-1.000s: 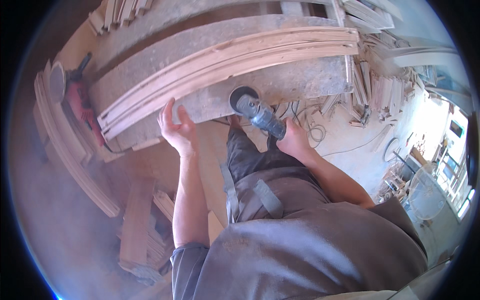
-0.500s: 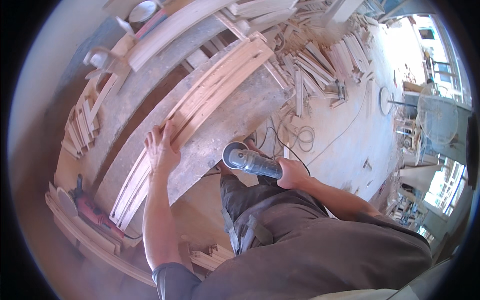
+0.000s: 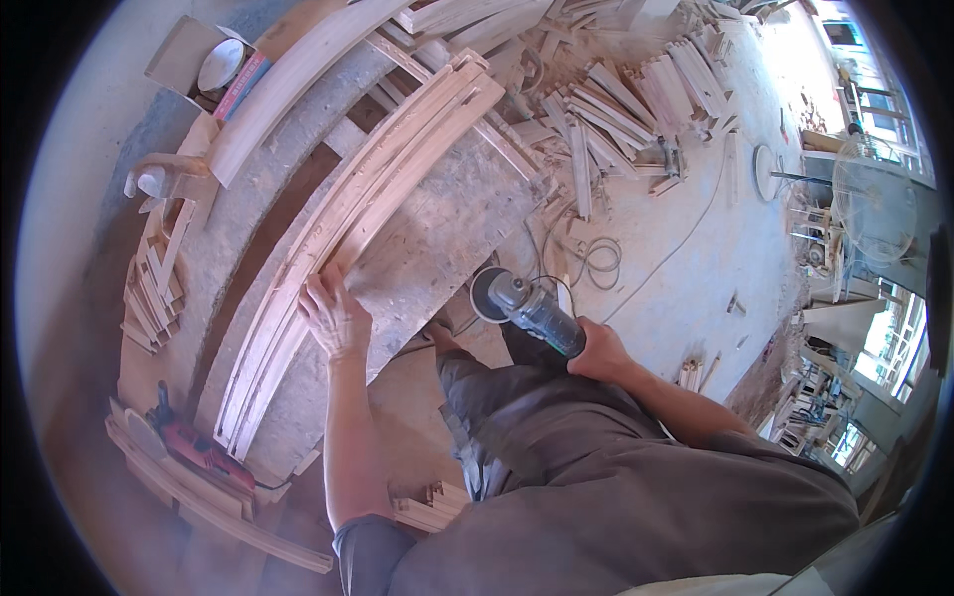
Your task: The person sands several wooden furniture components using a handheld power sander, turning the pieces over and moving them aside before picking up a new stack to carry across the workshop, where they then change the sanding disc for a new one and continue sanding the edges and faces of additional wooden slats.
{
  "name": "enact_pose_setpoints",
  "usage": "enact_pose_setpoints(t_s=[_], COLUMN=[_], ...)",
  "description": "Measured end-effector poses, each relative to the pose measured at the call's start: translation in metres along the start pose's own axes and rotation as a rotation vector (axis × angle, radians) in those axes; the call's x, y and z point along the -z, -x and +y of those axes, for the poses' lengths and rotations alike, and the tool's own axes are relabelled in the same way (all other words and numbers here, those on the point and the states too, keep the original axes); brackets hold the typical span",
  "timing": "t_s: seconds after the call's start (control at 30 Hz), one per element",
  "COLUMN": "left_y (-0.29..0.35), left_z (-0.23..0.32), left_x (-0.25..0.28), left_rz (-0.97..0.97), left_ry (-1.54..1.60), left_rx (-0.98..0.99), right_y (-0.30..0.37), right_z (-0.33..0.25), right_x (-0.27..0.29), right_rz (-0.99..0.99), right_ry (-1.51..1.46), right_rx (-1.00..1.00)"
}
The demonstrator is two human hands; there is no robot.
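We see the left hand (image 3: 336, 318) lying flat, fingers spread, on the near edge of a bundle of long curved wooden strips (image 3: 368, 209) that rests on the dusty desk (image 3: 437, 238). It presses down on the wood rather than closing around anything. The bundle's long axis runs on a diagonal, from the lower left of the frame beside the red power tool (image 3: 199, 449) up to the upper middle, bowing gently as it goes, and the hand sits roughly a third of the way along from the lower end. The right hand (image 3: 599, 350) is closed around the body of an angle grinder (image 3: 525, 306), gripping it at the rear; the round disc guard points toward the desk and hangs just off its near edge, to the right of the left hand and apart from it. So the strips lie up and to the left of the grinder, with a bare stretch of desk between the disc and the wood, and the left hand is clearly the nearer one, already touching them. A cable (image 3: 596, 260) loops on the floor behind the grinder, among scattered offcuts (image 3: 616, 109) in the upper middle of the frame. We cannot tell whether the disc is spinning.
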State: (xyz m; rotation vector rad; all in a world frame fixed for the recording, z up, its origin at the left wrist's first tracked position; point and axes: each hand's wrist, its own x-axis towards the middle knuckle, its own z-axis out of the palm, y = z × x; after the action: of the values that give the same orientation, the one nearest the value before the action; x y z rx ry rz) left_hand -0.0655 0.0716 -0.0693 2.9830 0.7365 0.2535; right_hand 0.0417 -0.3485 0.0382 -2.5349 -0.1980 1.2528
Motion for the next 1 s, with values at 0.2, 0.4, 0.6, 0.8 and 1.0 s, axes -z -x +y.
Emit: enact_pose_setpoints(t_s=[0.2,0.4,0.6,0.8,1.0], left_y=[-0.03,0.004,0.043,0.049,0.017], left_z=[0.002,0.002,0.023,0.127,0.251], left_x=[0.009,0.022,0.027,0.051,0.127], left_rz=[0.001,-0.083,-0.079,0.162,-0.791], left_ry=[-0.056,0.024,0.052,0.499,2.045], left_rx=[0.01,-0.048,0.0,0.565,0.621], right_y=[-0.012,-0.021,-0.028,-0.031,-0.031], right_z=[0.008,0.028,0.058,0.024,-0.035], right_x=[0.04,0.068,0.083,0.122,0.087], right_rz=[0.071,0.165,0.085,-0.538,-1.045], right_ry=[-0.133,-0.183,-0.364,-1.059,-1.398], right_rx=[-0.039,-0.087,-0.105,0.048,0.043])
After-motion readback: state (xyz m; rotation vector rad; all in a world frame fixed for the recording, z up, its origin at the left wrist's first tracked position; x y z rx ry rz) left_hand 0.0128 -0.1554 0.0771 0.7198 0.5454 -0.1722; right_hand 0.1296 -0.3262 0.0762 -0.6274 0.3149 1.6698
